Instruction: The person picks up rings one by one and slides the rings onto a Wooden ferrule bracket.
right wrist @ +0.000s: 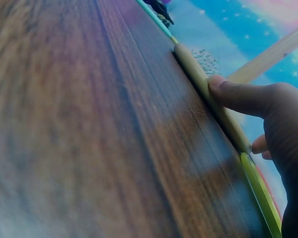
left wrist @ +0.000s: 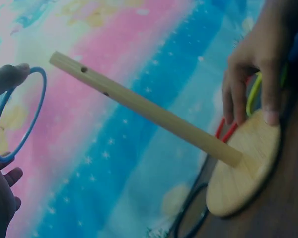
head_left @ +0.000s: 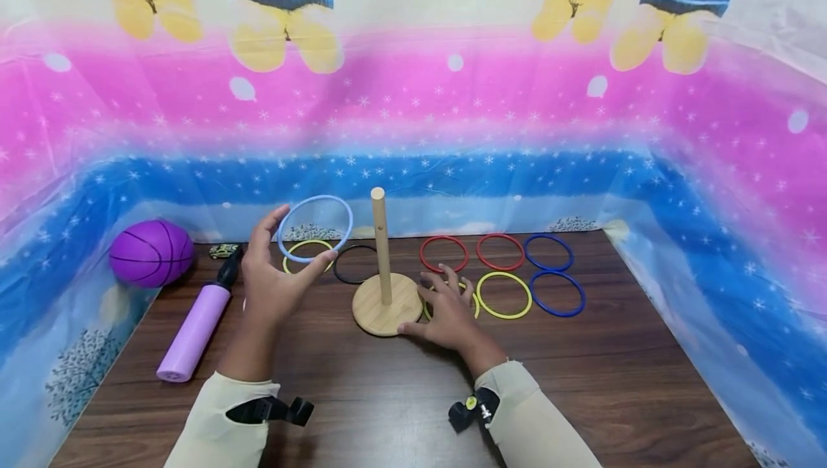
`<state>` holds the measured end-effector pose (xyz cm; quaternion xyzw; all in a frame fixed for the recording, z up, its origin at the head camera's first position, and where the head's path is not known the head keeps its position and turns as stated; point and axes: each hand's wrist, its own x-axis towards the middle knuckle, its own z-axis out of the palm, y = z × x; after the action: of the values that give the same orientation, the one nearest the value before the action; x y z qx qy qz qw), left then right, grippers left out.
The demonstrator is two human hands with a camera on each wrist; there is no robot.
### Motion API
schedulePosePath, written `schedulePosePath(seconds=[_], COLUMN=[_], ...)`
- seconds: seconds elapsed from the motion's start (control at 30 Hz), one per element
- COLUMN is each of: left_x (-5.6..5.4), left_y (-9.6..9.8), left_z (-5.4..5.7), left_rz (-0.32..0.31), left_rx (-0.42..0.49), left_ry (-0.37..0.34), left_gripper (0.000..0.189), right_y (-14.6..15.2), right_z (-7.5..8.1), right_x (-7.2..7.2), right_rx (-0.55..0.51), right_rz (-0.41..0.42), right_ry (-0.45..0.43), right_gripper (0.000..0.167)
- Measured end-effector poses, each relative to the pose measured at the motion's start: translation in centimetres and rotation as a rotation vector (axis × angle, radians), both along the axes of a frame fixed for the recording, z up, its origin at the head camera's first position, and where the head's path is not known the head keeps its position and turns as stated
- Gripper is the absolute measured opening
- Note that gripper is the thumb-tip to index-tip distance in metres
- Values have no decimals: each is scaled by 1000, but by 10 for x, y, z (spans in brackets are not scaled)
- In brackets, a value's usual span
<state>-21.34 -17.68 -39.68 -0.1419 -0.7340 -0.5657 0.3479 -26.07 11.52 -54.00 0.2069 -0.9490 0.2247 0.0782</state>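
Observation:
My left hand (head_left: 274, 285) holds a light blue ring (head_left: 351, 227) raised above the table, to the left of a wooden peg stand (head_left: 382, 253). Thumb and fingers pinch the ring's edge. The stand has a round base (head_left: 373, 312) and an upright post with small holes. At the base's right side, my right hand (head_left: 450, 316) grips the rim; in the right wrist view the thumb (right wrist: 238, 96) lies on the near edge and other fingertips reach the far side. A yellow ring (head_left: 477, 306) lies partly hidden beneath this hand.
Right of the stand lie red rings (head_left: 500, 235), another yellow ring (head_left: 504, 316) and blue rings (head_left: 557, 314). A black ring (head_left: 336, 270) and a yellow ring (head_left: 286, 265) lie left of it. Further left are a lilac hand pump (head_left: 197, 331), a purple ball (head_left: 151, 253) and a small toy car (head_left: 224, 251).

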Motion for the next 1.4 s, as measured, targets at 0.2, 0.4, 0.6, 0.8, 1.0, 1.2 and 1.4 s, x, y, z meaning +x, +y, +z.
schedulePosePath(seconds=[0.2, 0.4, 0.6, 0.8, 1.0, 1.2, 1.4], left_x=[-1, -4, -10, -16, -24, -25, -23], left_y=[7, 15, 24, 34, 45, 53, 54], left_z=[14, 25, 32, 31, 25, 12, -13], left_rz=[28, 14, 4, -32, -66, -45, -67], left_rx=[3, 26, -7, -40, -68, -123, -132], left_ry=[78, 71, 41, 11, 35, 18, -17], left_gripper=[90, 89, 94, 96, 94, 92, 90], right_y=[0, -1, -1, 0, 1, 2, 1], right_z=[0, 0, 0, 2, 2, 0, 0], right_x=[0, 0, 0, 0, 0, -1, -1], right_rx=[6, 6, 6, 15, 16, 22, 15], right_rz=[-3, -8, -4, 3, 8, 7, 17], right_ry=[-7, -9, -6, -9, -10, -1, 5], right_gripper=[94, 94, 94, 95, 95, 94, 94])
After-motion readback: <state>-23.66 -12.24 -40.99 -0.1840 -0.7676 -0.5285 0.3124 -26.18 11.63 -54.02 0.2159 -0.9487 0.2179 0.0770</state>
